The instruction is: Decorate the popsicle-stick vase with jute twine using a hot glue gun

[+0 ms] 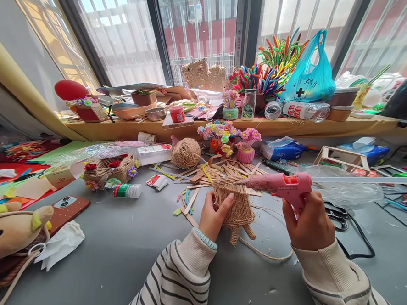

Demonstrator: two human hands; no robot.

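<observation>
My left hand [213, 216] is closed around a small twine-wrapped basket [234, 205], held just above the grey table with two wrapped legs hanging below. My right hand [310, 221] grips a pink hot glue gun [284, 185], its nozzle pointing left onto the basket's upper rim. A loose strand of jute twine [266, 254] trails from the basket across the table between my wrists. A clear glue stick juts out of the gun's back to the right.
A twine ball [185, 152], popsicle sticks [194, 195], a decorated basket [110, 169], a small bottle [128, 190], a phone [68, 209] and a plush toy [7, 235] lie left. Scissors and a black cord [350, 226] lie right. Flower crafts and a blue bag [309, 76] crowd the sill.
</observation>
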